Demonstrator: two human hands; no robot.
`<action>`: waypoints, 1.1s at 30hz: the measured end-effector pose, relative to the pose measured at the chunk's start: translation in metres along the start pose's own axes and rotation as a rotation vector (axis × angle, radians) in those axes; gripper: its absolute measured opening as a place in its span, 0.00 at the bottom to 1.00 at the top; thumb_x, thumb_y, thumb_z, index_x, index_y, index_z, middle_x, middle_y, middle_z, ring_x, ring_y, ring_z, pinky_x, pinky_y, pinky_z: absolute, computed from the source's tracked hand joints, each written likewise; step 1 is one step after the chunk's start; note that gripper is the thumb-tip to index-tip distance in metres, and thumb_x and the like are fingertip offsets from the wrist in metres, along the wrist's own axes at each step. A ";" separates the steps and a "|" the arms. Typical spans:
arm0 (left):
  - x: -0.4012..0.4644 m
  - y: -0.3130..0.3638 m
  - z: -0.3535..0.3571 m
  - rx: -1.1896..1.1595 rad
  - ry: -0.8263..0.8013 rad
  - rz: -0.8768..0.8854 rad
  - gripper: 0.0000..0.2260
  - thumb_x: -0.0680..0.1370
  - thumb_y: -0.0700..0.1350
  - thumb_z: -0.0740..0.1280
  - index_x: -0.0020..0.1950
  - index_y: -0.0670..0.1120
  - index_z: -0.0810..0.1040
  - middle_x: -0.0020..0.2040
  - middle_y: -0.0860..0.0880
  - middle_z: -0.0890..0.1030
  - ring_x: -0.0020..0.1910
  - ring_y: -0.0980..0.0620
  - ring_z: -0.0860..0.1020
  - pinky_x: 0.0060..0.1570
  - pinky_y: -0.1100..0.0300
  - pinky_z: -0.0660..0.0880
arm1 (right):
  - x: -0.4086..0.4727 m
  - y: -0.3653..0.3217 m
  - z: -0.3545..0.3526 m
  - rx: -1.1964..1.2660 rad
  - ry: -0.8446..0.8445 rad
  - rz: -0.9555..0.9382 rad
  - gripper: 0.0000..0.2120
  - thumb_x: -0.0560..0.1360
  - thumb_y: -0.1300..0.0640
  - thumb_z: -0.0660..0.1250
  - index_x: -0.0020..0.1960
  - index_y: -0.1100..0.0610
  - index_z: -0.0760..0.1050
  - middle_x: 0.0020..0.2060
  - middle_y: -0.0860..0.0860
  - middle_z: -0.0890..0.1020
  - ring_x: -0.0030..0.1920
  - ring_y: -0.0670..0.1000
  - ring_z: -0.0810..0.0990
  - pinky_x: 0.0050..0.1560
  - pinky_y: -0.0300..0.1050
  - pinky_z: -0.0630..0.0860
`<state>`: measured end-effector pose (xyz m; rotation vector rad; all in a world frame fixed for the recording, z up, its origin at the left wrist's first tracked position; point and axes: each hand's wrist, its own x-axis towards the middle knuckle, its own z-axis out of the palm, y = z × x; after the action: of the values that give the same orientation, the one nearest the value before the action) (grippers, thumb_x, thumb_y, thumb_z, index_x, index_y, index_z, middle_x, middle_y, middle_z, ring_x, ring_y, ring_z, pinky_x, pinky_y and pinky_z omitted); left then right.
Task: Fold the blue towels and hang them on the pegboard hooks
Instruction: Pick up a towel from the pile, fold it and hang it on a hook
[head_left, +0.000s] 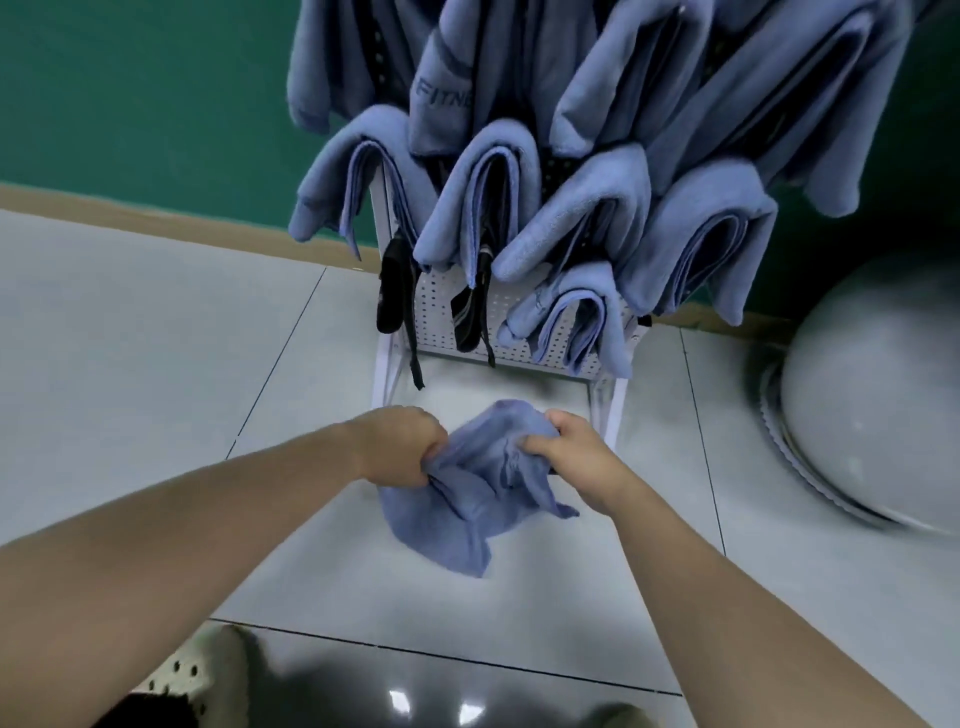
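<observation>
A grey tiled floor (156, 364) runs up to a green wall (130, 93) with a tan skirting strip along its foot. Against that wall stands a white pegboard (441, 306) on a white frame, almost buried under hung towels (582, 208), all blue, folded and draped over the hooks in overlapping rows. One towel in the upper row carries dark letters that read "FITNE" before a fold cuts the word off. To the right a big pale grey ball (872, 405) sits on the floor, blurred at its edge. Two black straps (395, 291) dangle from the board between the lower towels.

In front of the rack, above the floor, a loose towel (467, 499) hangs crumpled between both hands. It bears a faint dark mark near the right hand, too creased to read. The left hand (400, 447) is a fist bunched round the towel's left side; the right hand (576, 457) pinches its upper right edge with thumb and curled fingers. A pale perforated shoe (202, 670) shows at the bottom.
</observation>
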<state>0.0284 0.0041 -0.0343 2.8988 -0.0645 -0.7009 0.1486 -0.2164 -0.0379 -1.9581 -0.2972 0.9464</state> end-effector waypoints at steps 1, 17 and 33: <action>-0.007 -0.004 -0.013 0.041 -0.008 -0.007 0.05 0.74 0.48 0.67 0.42 0.48 0.74 0.46 0.48 0.80 0.46 0.46 0.78 0.45 0.52 0.77 | -0.006 -0.016 -0.006 -0.036 -0.030 -0.027 0.08 0.74 0.57 0.73 0.45 0.58 0.74 0.38 0.57 0.78 0.40 0.53 0.77 0.43 0.48 0.71; -0.174 -0.027 -0.147 -0.246 0.405 -0.178 0.07 0.71 0.37 0.66 0.42 0.46 0.69 0.36 0.50 0.76 0.36 0.48 0.71 0.34 0.58 0.67 | -0.183 -0.216 -0.098 0.114 0.195 -0.483 0.09 0.83 0.62 0.63 0.56 0.60 0.82 0.50 0.59 0.87 0.51 0.59 0.85 0.46 0.46 0.78; -0.185 0.014 -0.160 -0.120 0.339 -0.193 0.22 0.71 0.63 0.74 0.36 0.45 0.78 0.34 0.49 0.80 0.35 0.48 0.77 0.38 0.52 0.76 | -0.186 -0.192 -0.085 0.090 0.300 -0.400 0.06 0.70 0.58 0.63 0.41 0.59 0.77 0.42 0.62 0.80 0.47 0.60 0.80 0.52 0.57 0.73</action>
<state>-0.0634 0.0277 0.1916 2.8855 0.2901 -0.2205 0.1143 -0.2642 0.2367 -1.8340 -0.4438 0.3961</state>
